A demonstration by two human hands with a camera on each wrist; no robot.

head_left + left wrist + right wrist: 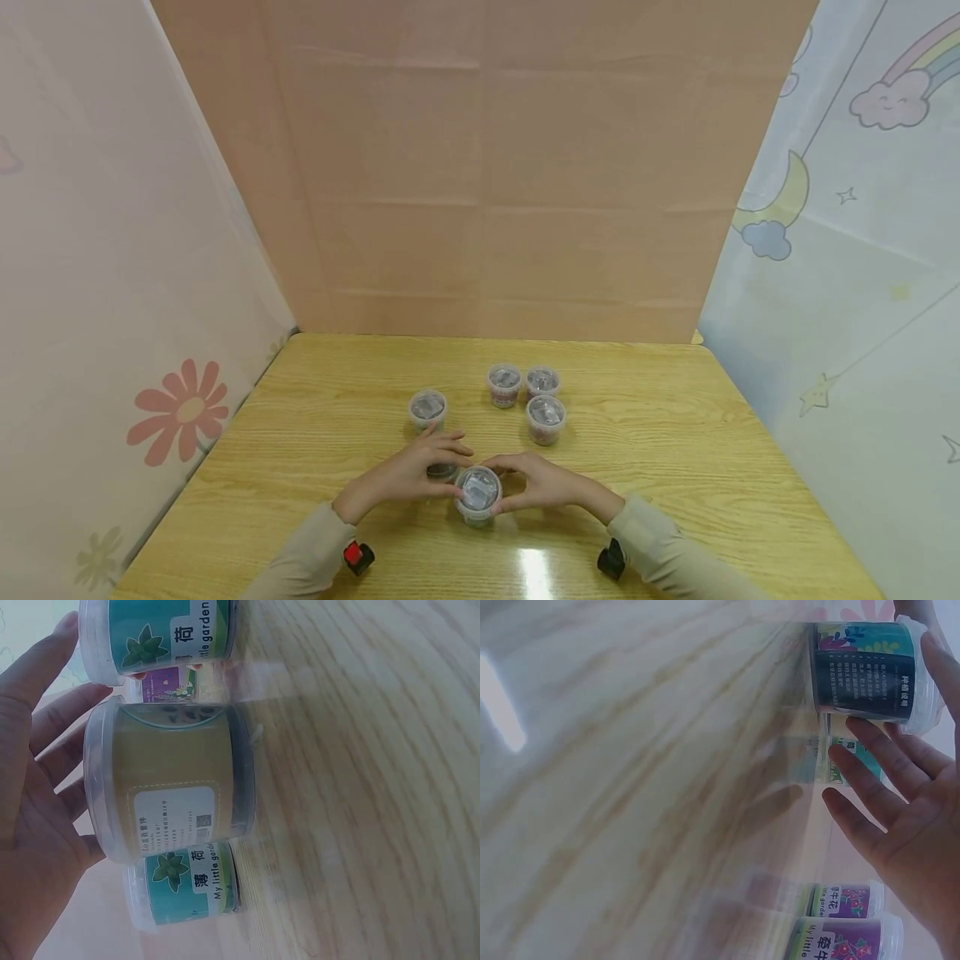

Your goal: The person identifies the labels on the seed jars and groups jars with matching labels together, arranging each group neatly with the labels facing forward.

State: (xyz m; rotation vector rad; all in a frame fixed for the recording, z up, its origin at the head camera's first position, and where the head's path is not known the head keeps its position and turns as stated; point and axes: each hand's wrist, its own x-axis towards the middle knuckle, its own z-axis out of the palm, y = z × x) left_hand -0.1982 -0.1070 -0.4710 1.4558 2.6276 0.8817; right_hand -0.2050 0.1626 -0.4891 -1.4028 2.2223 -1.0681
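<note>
My right hand (543, 483) holds a lidded plastic plant-kit cup (478, 492) by its rim between thumb and forefinger. Its side carries a dark label with white print in the right wrist view (866, 675). My left hand (416, 468) reaches in from the other side, thumb at the same cup's rim and fingers stretched out straight. Under the left hand stands another cup (441, 471), partly covered in the head view; the left wrist view shows its brown label side (172, 780). Just beyond the left fingertips is a third cup (428, 407), teal-labelled in the left wrist view (187, 889).
Several similar cups stand together farther back: one at the left (504, 383), one behind (542, 381) and one nearer (546, 418). Purple labels show on two cups (847, 939) in the right wrist view. The wooden table (660, 433) ends at a tan backdrop (480, 208).
</note>
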